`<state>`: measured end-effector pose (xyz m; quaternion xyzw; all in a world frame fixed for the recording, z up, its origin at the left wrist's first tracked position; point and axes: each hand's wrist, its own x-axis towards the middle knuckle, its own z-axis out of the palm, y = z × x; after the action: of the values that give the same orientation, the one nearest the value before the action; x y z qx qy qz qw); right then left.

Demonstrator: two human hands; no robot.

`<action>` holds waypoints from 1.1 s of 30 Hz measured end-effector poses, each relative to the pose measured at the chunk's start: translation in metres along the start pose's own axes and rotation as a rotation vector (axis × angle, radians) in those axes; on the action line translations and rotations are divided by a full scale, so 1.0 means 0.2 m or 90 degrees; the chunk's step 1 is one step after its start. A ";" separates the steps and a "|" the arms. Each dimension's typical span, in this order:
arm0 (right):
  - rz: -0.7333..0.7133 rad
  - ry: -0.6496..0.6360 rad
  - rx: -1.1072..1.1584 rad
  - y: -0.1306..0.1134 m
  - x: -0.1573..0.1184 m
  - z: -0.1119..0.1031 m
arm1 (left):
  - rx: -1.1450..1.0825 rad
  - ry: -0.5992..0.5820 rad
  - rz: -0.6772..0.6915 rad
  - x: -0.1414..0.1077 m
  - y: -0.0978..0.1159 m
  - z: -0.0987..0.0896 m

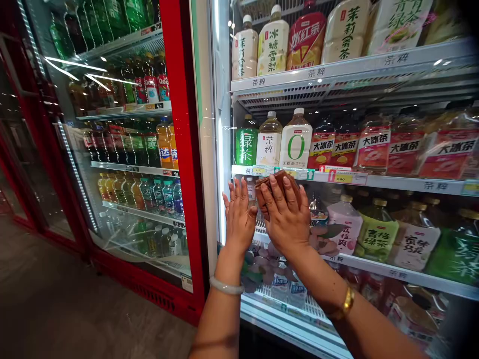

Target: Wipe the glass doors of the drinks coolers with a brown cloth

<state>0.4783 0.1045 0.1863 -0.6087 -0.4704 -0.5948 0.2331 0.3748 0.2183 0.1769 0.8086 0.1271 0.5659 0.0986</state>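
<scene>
Our hands are both raised to the cooler's glass: the left hand (239,219) has its fingers extended and grasps nothing, while the right hand (287,217) lies flat over a folded brown cloth (280,178), fingers straight. The cloth sits under those fingers, in front of the shelf edge (396,183) that bears our row of tea bottles (296,139).

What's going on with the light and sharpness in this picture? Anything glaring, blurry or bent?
In the head view: white glare streaks cross the left cooler, whose red frame leans, perhaps from a wide lens or tilted head; the floor is dim and soft; the left hand, right hand and brown cloth look fairly sharp; the far right edge darkens.
</scene>
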 end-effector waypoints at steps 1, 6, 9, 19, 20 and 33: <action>-0.010 -0.007 0.005 -0.03 0.00 0.01 | -0.001 -0.009 0.000 -0.01 -0.02 0.01; -0.104 -0.041 0.048 -0.03 -0.15 -0.01 | 0.023 -0.035 0.013 -0.04 -0.04 0.04; -0.117 -0.064 0.054 0.07 -0.21 -0.08 | 0.049 -0.039 0.029 -0.04 -0.03 0.05; -0.035 -0.032 0.010 0.07 0.05 -0.06 | 0.043 -0.015 0.056 -0.04 0.02 0.10; -0.050 -0.039 0.012 0.06 0.03 -0.06 | 0.043 -0.011 0.056 -0.04 0.02 0.10; 0.004 -0.044 -0.027 0.32 -0.11 -0.23 | 0.059 -0.049 0.169 -0.05 0.25 0.24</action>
<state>0.5132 0.0308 0.1919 -0.6350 -0.4635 -0.5828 0.2056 0.4217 0.1664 0.1660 0.8432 0.0410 0.5360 -0.0099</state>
